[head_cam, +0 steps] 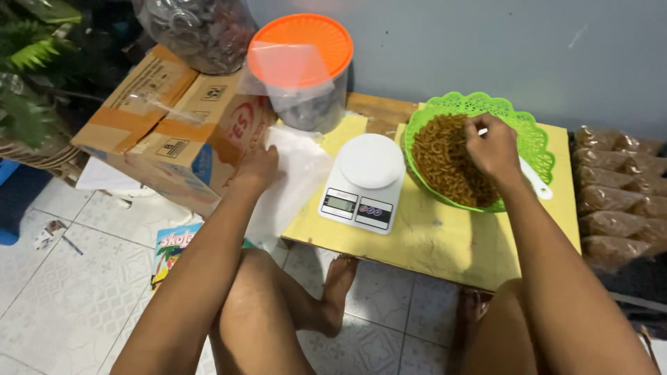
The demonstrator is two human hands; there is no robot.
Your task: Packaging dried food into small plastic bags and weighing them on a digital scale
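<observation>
My right hand is inside a green lacy plastic basket filled with brown curly snack pieces, gripping a white scoop whose handle sticks out toward the rim. My left hand rests on a stack of clear plastic bags lying at the left edge of the low yellow table. Between the hands stands a white digital kitchen scale with nothing on its round pan.
A clear tub with an orange lid stands behind the bags. A taped cardboard box sits left of the table. Filled snack packets are stacked at the right. My bare legs and feet are under the table on the tiled floor.
</observation>
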